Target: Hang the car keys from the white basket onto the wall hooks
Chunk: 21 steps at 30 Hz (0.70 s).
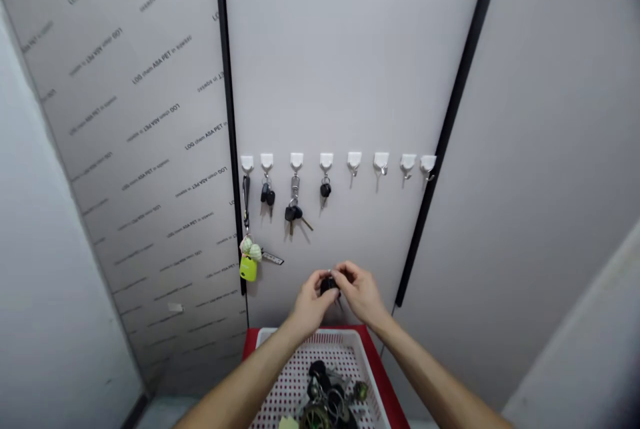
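My left hand (311, 302) and my right hand (361, 292) meet in front of the pale wall panel, and their fingertips pinch a black car key fob (329, 285) from both sides. A thin key blade shows below it. Just above the hands runs a row of white adhesive hooks (354, 162). Several keys hang from the left hooks, including a black-headed key (293, 213) and a bright green tag (248, 268). The hooks further right hold nothing. Below my wrists, a heap of keys (327, 395) lies in a white perforated basket (305, 342).
The basket stands on a red surface (380, 375) against the foot of the wall, partly under my forearms. Black vertical strips (453, 122) divide the panels. The left panel (140, 149) carries repeated printed lettering.
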Each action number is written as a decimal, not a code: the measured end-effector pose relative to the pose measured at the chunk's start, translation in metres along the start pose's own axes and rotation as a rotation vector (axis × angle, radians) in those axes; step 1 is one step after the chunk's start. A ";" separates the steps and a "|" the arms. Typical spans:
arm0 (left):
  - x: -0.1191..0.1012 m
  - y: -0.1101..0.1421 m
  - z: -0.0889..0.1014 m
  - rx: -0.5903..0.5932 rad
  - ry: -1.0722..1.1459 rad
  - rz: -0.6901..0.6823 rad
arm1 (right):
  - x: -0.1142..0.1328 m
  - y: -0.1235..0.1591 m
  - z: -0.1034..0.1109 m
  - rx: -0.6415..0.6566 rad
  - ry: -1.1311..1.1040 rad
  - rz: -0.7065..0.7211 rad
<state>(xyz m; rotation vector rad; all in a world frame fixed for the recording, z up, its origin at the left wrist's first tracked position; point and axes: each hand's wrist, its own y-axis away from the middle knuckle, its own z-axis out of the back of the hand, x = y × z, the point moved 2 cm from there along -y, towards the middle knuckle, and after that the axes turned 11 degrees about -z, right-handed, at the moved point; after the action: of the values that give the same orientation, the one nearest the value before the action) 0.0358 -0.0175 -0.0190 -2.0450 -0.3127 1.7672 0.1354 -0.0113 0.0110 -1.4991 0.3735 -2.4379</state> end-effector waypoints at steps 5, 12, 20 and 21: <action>-0.050 -0.044 -0.019 -0.096 0.122 0.031 | 0.043 -0.040 0.032 -0.163 0.000 0.072; -0.107 -0.102 -0.042 -0.170 0.140 -0.092 | 0.088 -0.092 0.073 -0.444 -0.131 0.113; -0.098 -0.123 -0.043 -0.142 -0.130 -0.053 | 0.083 -0.123 0.079 -0.475 -0.030 0.033; -0.093 -0.120 -0.040 -0.140 -0.168 -0.054 | 0.080 -0.124 0.079 -0.468 -0.011 0.036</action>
<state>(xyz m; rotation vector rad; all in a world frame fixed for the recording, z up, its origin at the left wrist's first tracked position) 0.0710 0.0424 0.1220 -1.9635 -0.5513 1.9366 0.1614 0.0704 0.1546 -1.6530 1.0158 -2.4190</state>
